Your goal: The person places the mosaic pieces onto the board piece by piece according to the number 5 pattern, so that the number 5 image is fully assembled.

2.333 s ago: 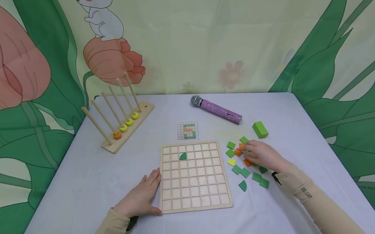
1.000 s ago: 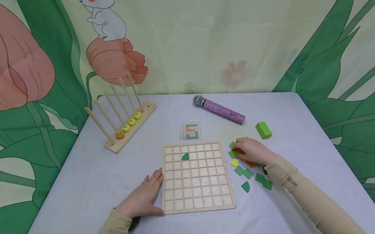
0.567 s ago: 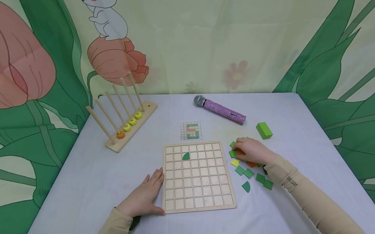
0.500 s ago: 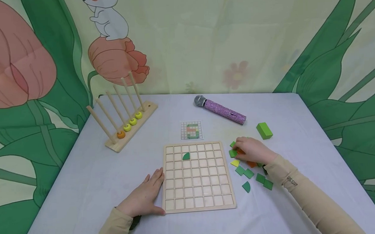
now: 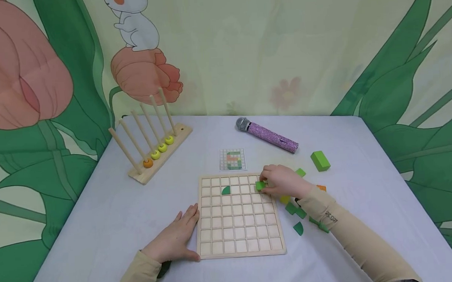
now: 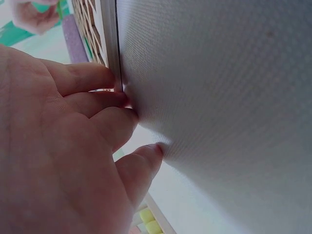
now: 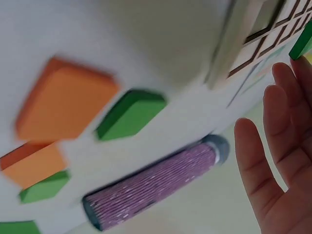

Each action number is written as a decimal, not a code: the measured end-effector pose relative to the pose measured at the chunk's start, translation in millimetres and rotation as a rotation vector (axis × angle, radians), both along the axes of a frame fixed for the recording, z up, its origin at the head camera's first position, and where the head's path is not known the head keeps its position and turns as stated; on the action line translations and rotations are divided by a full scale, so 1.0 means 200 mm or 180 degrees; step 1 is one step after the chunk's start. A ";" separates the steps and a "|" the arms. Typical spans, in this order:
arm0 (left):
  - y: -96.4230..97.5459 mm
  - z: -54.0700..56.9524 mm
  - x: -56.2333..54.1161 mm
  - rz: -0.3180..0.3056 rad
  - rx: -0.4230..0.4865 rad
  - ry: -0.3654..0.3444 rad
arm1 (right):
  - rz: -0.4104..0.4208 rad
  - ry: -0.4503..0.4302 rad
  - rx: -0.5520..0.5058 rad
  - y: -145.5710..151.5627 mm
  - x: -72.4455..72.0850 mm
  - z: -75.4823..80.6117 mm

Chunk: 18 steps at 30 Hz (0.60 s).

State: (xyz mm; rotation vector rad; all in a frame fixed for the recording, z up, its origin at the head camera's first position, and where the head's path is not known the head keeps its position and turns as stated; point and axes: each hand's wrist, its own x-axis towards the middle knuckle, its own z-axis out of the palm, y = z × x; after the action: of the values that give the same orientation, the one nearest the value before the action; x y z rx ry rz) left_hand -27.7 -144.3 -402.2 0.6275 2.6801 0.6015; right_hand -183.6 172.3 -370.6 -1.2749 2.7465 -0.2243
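My right hand (image 5: 281,180) pinches a light green square tile (image 5: 260,186) over the right part of the wooden grid board (image 5: 241,254). In the right wrist view the green tile (image 7: 302,43) shows at the fingertips, close to the board. One dark green quarter-circle tile (image 5: 226,190) lies in a cell of the second row. My left hand (image 5: 174,239) rests at the board's left edge with its fingers straight, fingertips against the frame. The left wrist view shows those fingers (image 6: 119,124) touching the cloth and the board's side.
Loose green tiles (image 5: 300,213), a yellow one (image 5: 285,199) and orange ones (image 7: 68,102) lie right of the board, partly hidden by my arm. Behind are a pattern card (image 5: 232,159), a purple microphone (image 5: 272,138), a green block (image 5: 320,161) and a peg stand (image 5: 137,177) with beads.
My right hand has gone from the loose tiles leftward to the board, now carrying a light green square tile. The left hand has stayed at the board's edge.
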 end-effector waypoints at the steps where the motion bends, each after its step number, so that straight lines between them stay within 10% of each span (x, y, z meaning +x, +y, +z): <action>1: 0.00 0.00 0.00 -0.0014 -0.0007 -0.0001 | 0.0031 0.0007 0.0020 -0.02 0.00 0.00; 18: 0.00 -0.01 0.00 0.0002 -0.0099 0.0018 | 0.0152 0.0053 0.0226 -0.32 0.02 -0.07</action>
State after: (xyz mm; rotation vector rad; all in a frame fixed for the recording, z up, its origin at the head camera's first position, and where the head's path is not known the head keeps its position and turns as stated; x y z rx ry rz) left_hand -26.9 -143.4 -404.3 0.6211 2.6895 0.5580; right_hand -180.2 109.3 -384.5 -1.3282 2.7077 -0.1115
